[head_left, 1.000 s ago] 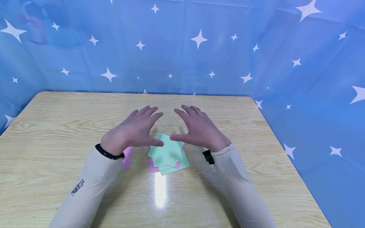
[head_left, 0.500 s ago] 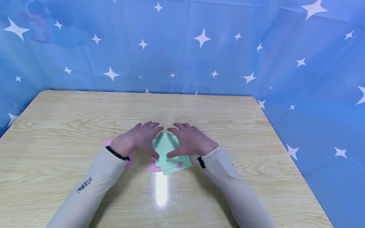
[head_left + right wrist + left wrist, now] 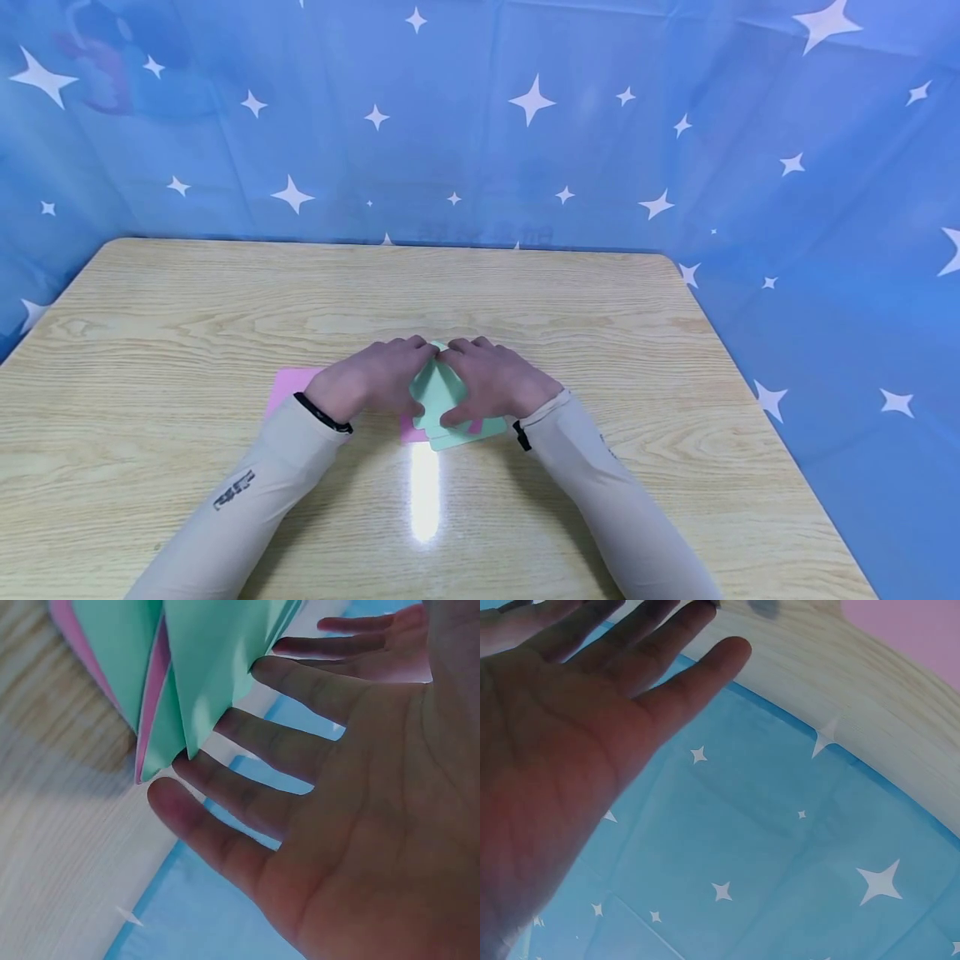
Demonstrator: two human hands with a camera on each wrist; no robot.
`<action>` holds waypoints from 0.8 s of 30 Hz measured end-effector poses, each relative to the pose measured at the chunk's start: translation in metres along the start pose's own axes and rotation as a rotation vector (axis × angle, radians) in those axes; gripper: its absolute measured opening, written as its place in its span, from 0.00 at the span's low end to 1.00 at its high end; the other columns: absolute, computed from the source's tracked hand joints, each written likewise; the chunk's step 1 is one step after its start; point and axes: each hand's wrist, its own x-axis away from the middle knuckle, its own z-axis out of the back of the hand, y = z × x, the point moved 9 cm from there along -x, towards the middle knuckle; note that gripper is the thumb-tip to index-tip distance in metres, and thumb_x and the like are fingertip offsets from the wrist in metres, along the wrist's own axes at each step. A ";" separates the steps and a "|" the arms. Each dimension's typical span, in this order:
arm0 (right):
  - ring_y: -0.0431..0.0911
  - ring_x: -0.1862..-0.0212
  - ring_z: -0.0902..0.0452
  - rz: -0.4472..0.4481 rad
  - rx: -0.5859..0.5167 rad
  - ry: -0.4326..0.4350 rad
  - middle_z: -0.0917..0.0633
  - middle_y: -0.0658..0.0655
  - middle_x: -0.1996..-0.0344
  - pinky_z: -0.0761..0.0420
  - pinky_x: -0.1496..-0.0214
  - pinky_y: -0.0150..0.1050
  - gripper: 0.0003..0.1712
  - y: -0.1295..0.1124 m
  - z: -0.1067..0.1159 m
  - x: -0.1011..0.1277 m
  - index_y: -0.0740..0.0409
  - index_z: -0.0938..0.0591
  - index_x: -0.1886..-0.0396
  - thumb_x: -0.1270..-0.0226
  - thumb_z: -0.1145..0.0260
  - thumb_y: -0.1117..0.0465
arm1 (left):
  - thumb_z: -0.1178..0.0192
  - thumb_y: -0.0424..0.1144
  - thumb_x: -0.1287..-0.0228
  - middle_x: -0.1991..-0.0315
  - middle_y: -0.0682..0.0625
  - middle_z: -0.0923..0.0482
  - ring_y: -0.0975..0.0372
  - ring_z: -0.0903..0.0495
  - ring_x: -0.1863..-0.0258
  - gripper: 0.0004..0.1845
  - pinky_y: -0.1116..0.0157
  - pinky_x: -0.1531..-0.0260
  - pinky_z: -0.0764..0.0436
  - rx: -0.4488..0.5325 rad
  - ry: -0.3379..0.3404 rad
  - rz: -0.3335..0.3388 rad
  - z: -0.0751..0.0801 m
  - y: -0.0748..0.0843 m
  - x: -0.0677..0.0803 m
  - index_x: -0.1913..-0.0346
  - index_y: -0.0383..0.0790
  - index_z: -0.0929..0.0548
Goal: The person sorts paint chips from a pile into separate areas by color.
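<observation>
A loose stack of mint-green and pink square cards (image 3: 441, 393) lies near the middle of the table, its layers turned at different angles. My left hand (image 3: 384, 377) arches over its left side and my right hand (image 3: 497, 380) over its right, the fingertips nearly meeting at the far corner. In the right wrist view, straight fingers (image 3: 289, 754) reach the edges of the fanned green cards (image 3: 206, 667). Extended fingers (image 3: 686, 697) also show in the left wrist view, where the stack is out of sight. The palms hide part of the pile in the head view.
A pink sheet (image 3: 291, 383) lies left of the stack, partly covered by the left forearm. The wooden table (image 3: 187, 308) ends at a blue star-patterned cloth (image 3: 465, 133) behind and to the right. A bright light reflection (image 3: 424, 496) shows in front.
Both hands have come down and closer together, from above and beyond the stack to around its sides. The cards' near edge has shifted slightly away.
</observation>
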 end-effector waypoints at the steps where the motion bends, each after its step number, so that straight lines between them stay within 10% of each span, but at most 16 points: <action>1: 0.52 0.37 0.30 0.000 -0.002 -0.001 0.27 0.52 0.33 0.23 0.42 0.48 0.47 0.000 0.000 0.000 0.47 0.30 0.26 0.44 0.24 0.41 | 0.25 0.39 0.46 0.41 0.45 0.25 0.51 0.23 0.46 0.39 0.53 0.45 0.20 0.013 0.000 0.002 0.000 0.000 0.000 0.31 0.37 0.28; 24: 0.45 0.52 0.26 0.005 -0.091 0.013 0.25 0.52 0.42 0.20 0.51 0.39 0.40 0.006 0.005 0.003 0.52 0.26 0.34 0.45 0.22 0.49 | 0.19 0.41 0.55 0.51 0.46 0.27 0.52 0.26 0.51 0.43 0.57 0.49 0.20 0.045 -0.009 -0.009 -0.005 0.008 -0.001 0.35 0.36 0.28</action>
